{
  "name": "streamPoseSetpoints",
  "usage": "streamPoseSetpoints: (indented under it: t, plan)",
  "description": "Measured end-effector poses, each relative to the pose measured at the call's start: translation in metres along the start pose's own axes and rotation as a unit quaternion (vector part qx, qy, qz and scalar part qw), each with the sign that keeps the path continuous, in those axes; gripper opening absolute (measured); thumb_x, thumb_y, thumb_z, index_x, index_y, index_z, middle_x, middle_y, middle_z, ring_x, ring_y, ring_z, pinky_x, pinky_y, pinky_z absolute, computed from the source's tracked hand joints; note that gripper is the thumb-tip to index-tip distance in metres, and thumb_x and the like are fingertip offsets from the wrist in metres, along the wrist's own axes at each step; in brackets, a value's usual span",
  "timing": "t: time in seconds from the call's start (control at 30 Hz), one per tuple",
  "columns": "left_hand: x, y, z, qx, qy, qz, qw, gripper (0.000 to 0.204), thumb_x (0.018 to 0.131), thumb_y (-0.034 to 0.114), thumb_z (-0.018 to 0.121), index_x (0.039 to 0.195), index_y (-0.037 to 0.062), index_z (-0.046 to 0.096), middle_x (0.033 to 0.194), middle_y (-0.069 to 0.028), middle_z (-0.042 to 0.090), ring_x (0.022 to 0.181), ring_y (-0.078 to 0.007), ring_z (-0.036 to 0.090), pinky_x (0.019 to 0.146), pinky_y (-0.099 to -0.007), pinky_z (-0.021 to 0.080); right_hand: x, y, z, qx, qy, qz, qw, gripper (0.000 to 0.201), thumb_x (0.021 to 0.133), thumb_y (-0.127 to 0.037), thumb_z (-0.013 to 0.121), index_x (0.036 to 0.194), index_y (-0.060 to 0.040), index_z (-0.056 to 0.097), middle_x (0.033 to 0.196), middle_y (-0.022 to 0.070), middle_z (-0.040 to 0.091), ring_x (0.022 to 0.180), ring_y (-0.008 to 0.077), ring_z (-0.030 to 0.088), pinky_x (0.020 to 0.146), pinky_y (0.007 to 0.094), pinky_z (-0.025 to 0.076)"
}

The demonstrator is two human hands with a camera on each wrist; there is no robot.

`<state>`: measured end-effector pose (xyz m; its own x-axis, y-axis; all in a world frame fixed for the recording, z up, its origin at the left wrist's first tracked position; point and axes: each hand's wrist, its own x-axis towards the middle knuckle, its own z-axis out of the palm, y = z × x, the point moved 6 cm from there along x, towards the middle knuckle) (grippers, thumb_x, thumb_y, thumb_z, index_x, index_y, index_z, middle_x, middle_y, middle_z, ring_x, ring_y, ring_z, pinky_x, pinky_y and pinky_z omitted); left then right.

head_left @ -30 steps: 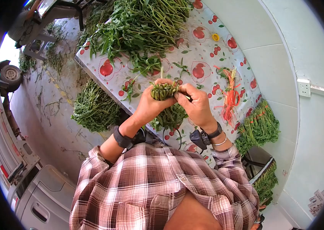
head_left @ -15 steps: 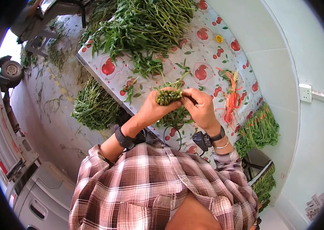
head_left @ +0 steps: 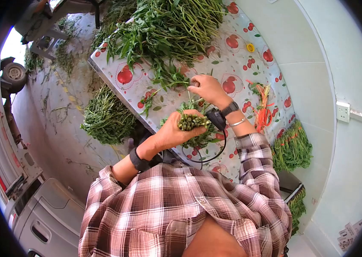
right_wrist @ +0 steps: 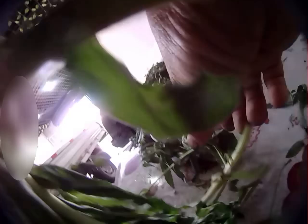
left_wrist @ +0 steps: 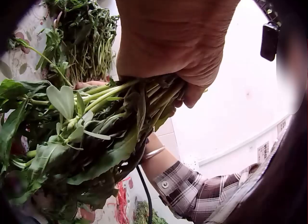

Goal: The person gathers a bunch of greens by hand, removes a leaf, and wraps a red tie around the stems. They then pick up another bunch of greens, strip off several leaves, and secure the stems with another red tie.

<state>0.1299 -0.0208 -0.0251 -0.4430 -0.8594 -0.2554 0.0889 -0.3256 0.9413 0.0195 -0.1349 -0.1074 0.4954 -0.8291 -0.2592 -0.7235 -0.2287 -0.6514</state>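
Note:
My left hand [head_left: 170,133] grips a bunch of leafy greens [head_left: 191,122], the cut stem ends facing up toward my head. In the left wrist view its leaves [left_wrist: 62,151] spread out below the fist. My right hand [head_left: 211,90] reaches past the bunch over the table, its fingertips curled. Between those fingertips is the end of a loose green stem [right_wrist: 238,151], pinched in the right wrist view. A blurred leaf [right_wrist: 144,106] close to that camera covers part of the hand.
A large heap of greens [head_left: 168,30] lies on the patterned tablecloth [head_left: 215,55]. Orange-red ties [head_left: 263,111] rest to the right, near a yellow ring [head_left: 250,47]. Tied bunches [head_left: 293,147] stand by the wall. Another pile [head_left: 108,115] sits left of the table edge.
My right hand has left the side of the bunch and moved forward over the table to a loose stem. The left hand still holds the bunch, slightly lower in view.

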Motion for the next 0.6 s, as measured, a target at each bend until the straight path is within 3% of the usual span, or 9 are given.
streamPoseSetpoints:
  t: [0.17,0.27,0.33,0.43,0.47,0.57,0.6]
  plan:
    - [-0.005,-0.002,-0.008,-0.025,0.008,-0.02,0.999,0.019,0.079,0.012,0.071,0.09,0.0011,0.059,0.079,0.001,0.057,0.073,-0.0051,0.05,0.067,-0.0236,0.044,0.021,0.008,0.02,-0.053,-0.033,0.019,0.998,0.023,0.075,-0.026,0.063,0.082,-0.0051,0.066,0.078,0.0165,0.064,0.073,0.0351,0.06,0.066,0.043,0.046]
    - [-0.003,0.001,-0.018,-0.033,0.045,0.01,0.998,0.019,0.08,0.012,0.071,0.089,0.0012,0.059,0.077,0.002,0.056,0.071,-0.005,0.049,0.066,-0.0232,0.043,0.013,0.007,0.013,0.024,-0.017,-0.005,1.0,0.021,0.077,-0.026,0.061,0.079,-0.0054,0.065,0.08,0.015,0.063,0.073,0.0354,0.059,0.065,0.0432,0.046]
    - [-0.001,-0.004,-0.023,-0.022,0.057,0.014,0.998,0.018,0.08,0.012,0.071,0.089,0.0012,0.059,0.077,0.0024,0.056,0.071,-0.0051,0.048,0.065,-0.023,0.043,0.0,-0.006,-0.016,0.018,0.067,-0.075,0.995,0.017,0.08,-0.022,0.059,0.078,-0.0052,0.064,0.078,0.0127,0.061,0.072,0.0339,0.058,0.063,0.0414,0.045]
    - [0.002,-0.006,-0.026,-0.009,0.068,0.013,0.998,0.018,0.08,0.011,0.071,0.089,0.0013,0.058,0.077,0.0028,0.056,0.071,-0.0049,0.048,0.064,-0.0225,0.042,-0.029,-0.03,-0.053,-0.04,0.107,-0.072,0.991,0.014,0.082,-0.019,0.059,0.08,-0.006,0.064,0.075,0.0113,0.057,0.07,0.032,0.057,0.06,0.0395,0.045]
    - [0.002,-0.007,-0.027,-0.014,0.08,0.012,0.997,0.018,0.08,0.012,0.07,0.089,0.0015,0.058,0.075,0.0026,0.055,0.071,-0.0053,0.047,0.065,-0.0231,0.042,-0.04,-0.041,-0.06,-0.059,0.13,-0.106,0.984,0.011,0.081,-0.017,0.059,0.08,-0.0064,0.062,0.073,0.0105,0.053,0.067,0.0308,0.056,0.058,0.0385,0.045]
    - [0.006,-0.014,-0.028,-0.039,0.106,0.008,0.994,0.018,0.08,0.012,0.069,0.089,0.0013,0.057,0.073,0.002,0.055,0.071,-0.0062,0.048,0.069,-0.0233,0.044,-0.069,-0.065,-0.062,-0.1,0.102,-0.14,0.98,0.007,0.08,-0.015,0.059,0.08,-0.0072,0.06,0.073,0.0096,0.052,0.069,0.0296,0.056,0.058,0.0385,0.045]
    - [0.007,0.0,-0.032,0.062,0.132,0.123,0.982,0.018,0.08,0.011,0.069,0.089,0.0014,0.058,0.074,0.0014,0.057,0.072,-0.0064,0.049,0.071,-0.0232,0.044,-0.077,-0.071,-0.057,-0.123,0.078,-0.156,0.977,0.004,0.078,-0.011,0.059,0.08,-0.0074,0.058,0.073,0.0086,0.05,0.07,0.0281,0.056,0.057,0.038,0.046]
